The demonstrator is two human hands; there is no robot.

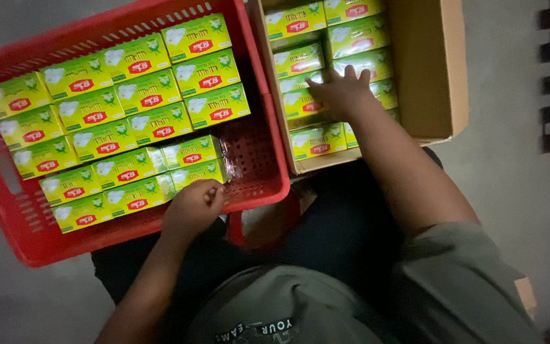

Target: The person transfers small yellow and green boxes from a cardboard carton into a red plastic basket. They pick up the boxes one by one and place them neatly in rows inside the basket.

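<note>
A grey-green shirt was seen nearest the camera. The left hand was curled shut against the near wall of a red crate, touching the closest yellow-green boxes packed in rows there. The right hand was laid open, fingers spread, on matching packets stacked inside a cardboard carton just beside the crate.

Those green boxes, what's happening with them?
A person sits between a red crate and a cardboard carton, both holding rows of small green and yellow boxes. The left hand rests closed on the boxes at the crate's near edge. The right hand lies spread over the boxes inside the carton. The crate's near right corner is bare.
</note>
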